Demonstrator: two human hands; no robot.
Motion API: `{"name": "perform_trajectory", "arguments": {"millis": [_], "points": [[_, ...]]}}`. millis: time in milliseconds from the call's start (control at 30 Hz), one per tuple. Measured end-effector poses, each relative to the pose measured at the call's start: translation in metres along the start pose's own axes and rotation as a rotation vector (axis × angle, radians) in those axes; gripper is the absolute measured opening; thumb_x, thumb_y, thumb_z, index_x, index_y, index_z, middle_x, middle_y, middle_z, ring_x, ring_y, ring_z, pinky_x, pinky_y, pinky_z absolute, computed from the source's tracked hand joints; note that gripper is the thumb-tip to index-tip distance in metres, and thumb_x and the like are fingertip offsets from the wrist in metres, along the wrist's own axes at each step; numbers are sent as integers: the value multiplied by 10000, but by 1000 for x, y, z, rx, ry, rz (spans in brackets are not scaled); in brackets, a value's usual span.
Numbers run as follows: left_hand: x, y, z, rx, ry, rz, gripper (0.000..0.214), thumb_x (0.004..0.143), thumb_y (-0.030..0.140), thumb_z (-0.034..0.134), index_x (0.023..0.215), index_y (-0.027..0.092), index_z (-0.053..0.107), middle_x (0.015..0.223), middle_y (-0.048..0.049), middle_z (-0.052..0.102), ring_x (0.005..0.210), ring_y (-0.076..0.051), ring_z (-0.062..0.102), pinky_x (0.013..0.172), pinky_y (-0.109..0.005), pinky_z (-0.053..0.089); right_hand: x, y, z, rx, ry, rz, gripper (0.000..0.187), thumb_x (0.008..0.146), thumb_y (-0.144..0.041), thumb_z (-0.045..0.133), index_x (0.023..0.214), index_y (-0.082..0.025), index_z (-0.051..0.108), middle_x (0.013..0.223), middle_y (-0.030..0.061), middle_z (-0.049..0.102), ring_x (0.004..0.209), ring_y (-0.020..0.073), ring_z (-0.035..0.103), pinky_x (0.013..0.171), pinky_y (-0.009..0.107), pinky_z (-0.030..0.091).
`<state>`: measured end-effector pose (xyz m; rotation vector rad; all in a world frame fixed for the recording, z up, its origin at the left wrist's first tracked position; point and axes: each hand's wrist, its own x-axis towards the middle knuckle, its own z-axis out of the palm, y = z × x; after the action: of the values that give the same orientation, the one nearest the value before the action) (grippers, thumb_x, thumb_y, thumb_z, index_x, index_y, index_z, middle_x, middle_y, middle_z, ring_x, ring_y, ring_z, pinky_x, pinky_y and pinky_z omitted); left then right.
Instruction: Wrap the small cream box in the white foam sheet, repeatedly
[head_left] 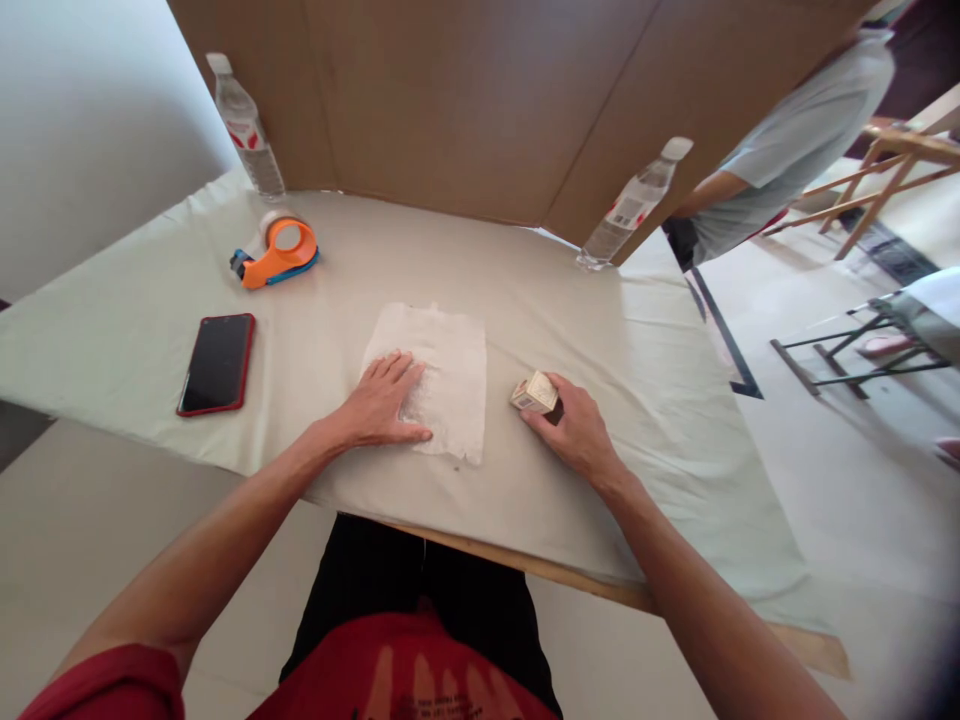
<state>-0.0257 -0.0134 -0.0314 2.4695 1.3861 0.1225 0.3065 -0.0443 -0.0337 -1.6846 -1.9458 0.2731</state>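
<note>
My left hand (380, 403) lies flat, fingers stretched out, on the left part of a white tissue sheet (450, 375) spread in the middle of the table. Just right of the sheet my right hand (574, 425) is closed around a small pale box (534, 393), which rests tilted on the tablecloth (562, 300).
A red-cased phone (217, 363) lies face up at the left. An orange tape dispenser (279, 252) sits behind it. Two water bottles (246, 125) (628, 208) stand against a brown cardboard screen (480, 90) at the back. Another person's grey sleeve (787, 140) shows at the right.
</note>
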Motion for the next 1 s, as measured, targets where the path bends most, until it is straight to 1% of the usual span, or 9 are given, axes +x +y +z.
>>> {"name": "perform_trajectory", "arguments": {"millis": [100, 167, 233, 333, 467, 567, 800, 933, 1000], "points": [[-1, 2, 2, 42, 21, -11, 1017, 790, 716, 621, 1564, 124, 332, 1677, -202, 239, 1566, -384, 179, 1274, -527, 160, -21, 15, 1, 17, 5, 5, 796, 882, -598, 574, 1518, -162, 376, 1435, 205, 592, 1291, 362, 585, 1060, 566, 458], [-3, 3, 4, 76, 37, -15, 985, 796, 704, 619, 1552, 129, 357, 1669, -205, 259, 1565, -381, 185, 1276, -522, 156, -35, 20, 0, -14, 12, 53, 747, 954, -560, 454, 1553, -138, 310, 1487, 215, 545, 1358, 335, 540, 1100, 552, 433], [-5, 4, 6, 108, 61, -9, 943, 805, 680, 619, 1539, 139, 379, 1658, -201, 290, 1561, -385, 198, 1274, -527, 158, -46, 27, -6, -129, -10, 119, 641, 992, -486, 362, 1520, -123, 382, 1519, 211, 517, 1413, 326, 487, 1149, 550, 385], [-6, 4, 8, 144, 93, 13, 890, 815, 653, 616, 1510, 134, 414, 1650, -208, 303, 1549, -400, 225, 1264, -542, 175, -61, 53, -26, -334, -61, 252, 590, 991, -439, 348, 1469, -118, 477, 1582, 183, 453, 1481, 324, 397, 1199, 532, 322], [-7, 2, 11, 148, 115, 25, 869, 826, 651, 606, 1495, 122, 436, 1640, -224, 311, 1540, -416, 238, 1255, -553, 183, -86, 100, -63, -485, -24, 578, 621, 1000, -459, 322, 1495, -107, 452, 1610, 183, 409, 1487, 328, 378, 1201, 538, 312], [-7, 1, 12, 142, 127, 37, 863, 827, 650, 606, 1497, 133, 434, 1637, -215, 322, 1538, -416, 245, 1252, -554, 189, -103, 119, -79, -522, 14, 732, 630, 1008, -464, 308, 1502, -95, 434, 1604, 199, 408, 1486, 326, 375, 1206, 532, 300], [-5, 4, 6, 134, 80, -6, 926, 816, 659, 621, 1538, 127, 390, 1646, -219, 304, 1549, -390, 228, 1259, -525, 169, -109, 102, -85, -493, 69, 906, 607, 1002, -468, 345, 1441, -65, 459, 1561, 293, 409, 1468, 377, 378, 1179, 586, 290], [-5, 4, 3, 110, 77, -20, 941, 835, 666, 604, 1563, 127, 350, 1663, -211, 269, 1564, -370, 190, 1270, -501, 132, -115, 95, -94, -437, 55, 1125, 642, 985, -520, 338, 1422, -68, 470, 1488, 331, 473, 1407, 430, 440, 1127, 619, 324], [-4, 3, 2, 92, 67, -26, 934, 842, 671, 594, 1567, 137, 346, 1666, -205, 268, 1563, -369, 190, 1269, -507, 123, -118, 93, -98, -415, 37, 1158, 633, 980, -506, 334, 1412, -66, 478, 1465, 341, 491, 1400, 429, 445, 1121, 605, 323]]}}
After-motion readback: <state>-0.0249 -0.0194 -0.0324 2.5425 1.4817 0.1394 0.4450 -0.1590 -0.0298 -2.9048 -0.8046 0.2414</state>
